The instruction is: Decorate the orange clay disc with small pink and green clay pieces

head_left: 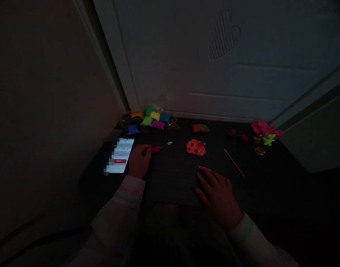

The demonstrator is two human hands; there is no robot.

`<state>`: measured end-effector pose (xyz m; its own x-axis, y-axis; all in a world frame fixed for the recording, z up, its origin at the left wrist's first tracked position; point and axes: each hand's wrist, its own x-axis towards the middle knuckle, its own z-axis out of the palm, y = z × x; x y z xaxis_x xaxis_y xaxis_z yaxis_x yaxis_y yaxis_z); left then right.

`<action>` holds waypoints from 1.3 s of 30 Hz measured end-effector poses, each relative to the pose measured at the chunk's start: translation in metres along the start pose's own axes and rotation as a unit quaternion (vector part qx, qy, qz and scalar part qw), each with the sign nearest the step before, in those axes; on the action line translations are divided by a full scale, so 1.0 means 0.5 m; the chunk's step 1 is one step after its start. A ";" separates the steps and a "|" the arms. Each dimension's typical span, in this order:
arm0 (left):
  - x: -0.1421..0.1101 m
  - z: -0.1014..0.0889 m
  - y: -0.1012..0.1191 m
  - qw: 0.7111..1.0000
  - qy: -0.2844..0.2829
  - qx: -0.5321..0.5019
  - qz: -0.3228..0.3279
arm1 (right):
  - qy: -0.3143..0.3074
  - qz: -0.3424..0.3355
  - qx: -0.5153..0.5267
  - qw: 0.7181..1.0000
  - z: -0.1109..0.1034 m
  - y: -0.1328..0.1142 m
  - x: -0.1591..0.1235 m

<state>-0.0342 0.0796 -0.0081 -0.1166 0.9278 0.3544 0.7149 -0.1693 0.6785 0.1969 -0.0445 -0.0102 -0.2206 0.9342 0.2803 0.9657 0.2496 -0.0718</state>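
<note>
Red, tapered, clay-like piece (158, 149) was on the dark, wood-grained table (172, 176), its left end pinched by your curled left hand (140, 160); your right hand (218, 194) was palm-down over the front edge, fingers slightly spread.

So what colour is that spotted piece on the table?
The spotted piece is bright orange with dark red spots; the head view shows it best.

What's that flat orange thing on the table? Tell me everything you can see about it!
The orange piece looks like soft modelling clay, flattened into a rough round with a bumpy edge. Dark red spots and small green bits decorate it. It lies flat on the dark table, beyond the right hand, and neither hand touches it.
</note>
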 end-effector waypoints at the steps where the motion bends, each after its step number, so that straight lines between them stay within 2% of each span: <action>1: 0.000 0.000 0.001 1.000 -0.001 0.000 0.000 | 0.008 -0.004 0.010 1.000 0.002 0.002 -0.001; 5: 0.000 0.000 0.002 1.000 -0.003 0.000 0.000 | 0.035 -0.006 0.086 0.996 0.011 0.012 0.004; 10: 0.001 0.001 0.001 1.000 -0.011 0.002 -0.002 | 0.033 0.006 0.140 0.989 0.016 0.014 0.031; 17: 0.001 0.001 0.003 1.000 -0.010 0.005 -0.006 | 0.046 -0.044 0.083 0.994 0.015 -0.023 0.011; 22: 0.000 0.001 0.003 1.000 -0.012 0.003 -0.008 | -0.004 -0.092 0.034 0.995 -0.001 -0.014 -0.003; 26: 0.000 0.001 0.002 1.000 -0.009 0.002 -0.007 | -0.024 -0.070 0.003 0.997 -0.006 0.000 0.003; 31: 0.002 0.002 0.000 1.000 -0.009 0.002 -0.005 | -0.045 -0.116 0.017 0.992 -0.005 -0.003 0.005; 35: 0.002 0.002 0.001 1.000 -0.012 0.004 -0.003 | -0.041 -0.055 0.007 0.998 -0.007 -0.001 0.009; 39: 0.000 0.001 0.004 1.000 -0.014 0.003 -0.003 | -0.054 -0.107 0.025 0.992 -0.009 -0.001 0.011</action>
<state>-0.0326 0.0795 -0.0069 -0.1017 0.9374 0.3332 0.7187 -0.1623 0.6761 0.1959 -0.0406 -0.0044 -0.4356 0.8800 0.1892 0.8880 0.4545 -0.0695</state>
